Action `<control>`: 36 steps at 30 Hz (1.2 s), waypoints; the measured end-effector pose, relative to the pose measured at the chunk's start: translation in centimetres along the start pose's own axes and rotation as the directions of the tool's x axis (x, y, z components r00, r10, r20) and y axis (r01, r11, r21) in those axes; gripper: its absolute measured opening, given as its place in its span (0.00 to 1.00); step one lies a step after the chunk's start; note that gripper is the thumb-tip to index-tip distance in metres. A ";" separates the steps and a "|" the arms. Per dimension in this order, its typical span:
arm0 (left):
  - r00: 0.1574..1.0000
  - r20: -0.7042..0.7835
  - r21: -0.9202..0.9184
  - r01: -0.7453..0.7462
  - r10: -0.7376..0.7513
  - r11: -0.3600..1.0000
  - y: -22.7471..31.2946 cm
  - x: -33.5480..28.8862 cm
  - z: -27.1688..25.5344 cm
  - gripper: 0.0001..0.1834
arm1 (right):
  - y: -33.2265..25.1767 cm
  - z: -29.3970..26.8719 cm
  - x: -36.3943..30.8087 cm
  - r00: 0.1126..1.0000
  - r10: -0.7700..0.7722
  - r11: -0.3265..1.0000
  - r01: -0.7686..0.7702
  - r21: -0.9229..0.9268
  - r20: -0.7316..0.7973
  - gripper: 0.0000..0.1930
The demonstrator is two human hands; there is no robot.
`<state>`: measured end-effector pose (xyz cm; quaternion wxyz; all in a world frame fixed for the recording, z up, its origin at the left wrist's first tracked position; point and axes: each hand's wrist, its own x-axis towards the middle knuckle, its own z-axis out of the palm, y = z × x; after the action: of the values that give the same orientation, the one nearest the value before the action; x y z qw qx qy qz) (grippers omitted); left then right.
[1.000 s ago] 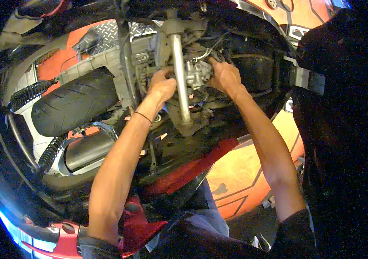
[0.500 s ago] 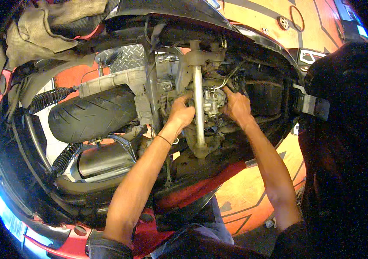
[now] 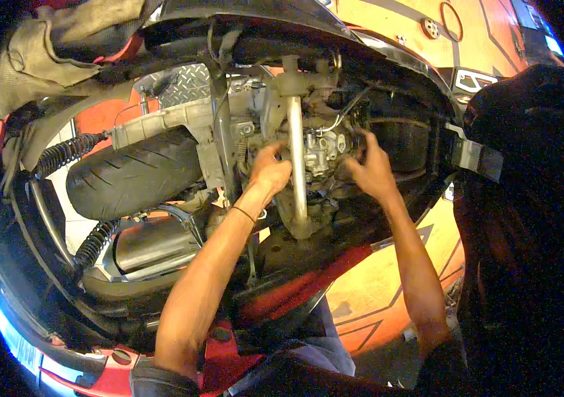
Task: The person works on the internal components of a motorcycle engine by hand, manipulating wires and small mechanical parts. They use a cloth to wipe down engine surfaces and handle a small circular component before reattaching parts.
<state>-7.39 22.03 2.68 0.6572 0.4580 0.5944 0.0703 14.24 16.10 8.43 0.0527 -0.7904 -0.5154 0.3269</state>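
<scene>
A bare metal carburetor-like body sits in the opened middle of a scooter, with a silver crossbar standing just left of it. My left hand reaches in beside the bar, its fingers curled; what they grip is hidden by the hand and the shadow. On the other side of the metal body, my right hand has thumb and forefinger spread apart. Dark parts lie close to its fingertips, and I see nothing plainly held there.
The rear tire lies to the left between two coil shocks, near a silver-black muffler. Cloth drapes over the far left bodywork. A metal bracket juts out on the right. A small wheel-shaped part rests on the orange floor.
My right hand has drawn back slightly from the metal body and its fingers have spread, baring more of that part. The left hand stays beside the bar. The whole view has shifted a little.
</scene>
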 end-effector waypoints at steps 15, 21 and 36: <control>0.998 0.068 -0.062 -0.003 0.007 0.998 -0.3 0.2 0.2 0.26 | 1.5 1.5 -2.3 0.986 0.018 0.994 0.001 0.113 -0.169 0.16; 0.999 0.053 -0.070 -0.006 0.010 0.998 -0.4 0.7 0.2 0.27 | 2.3 2.8 -1.8 0.996 -0.058 0.998 0.060 0.014 -0.070 0.12; 0.998 0.058 0.062 -0.039 0.035 0.997 -0.5 1.3 0.3 0.29 | 2.9 3.1 -0.4 0.942 -0.335 0.923 0.333 -0.193 0.024 0.16</control>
<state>-7.02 22.38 1.37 0.6576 0.4913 0.5690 0.0504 14.64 13.66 4.95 0.0326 -0.6941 -0.6715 0.2574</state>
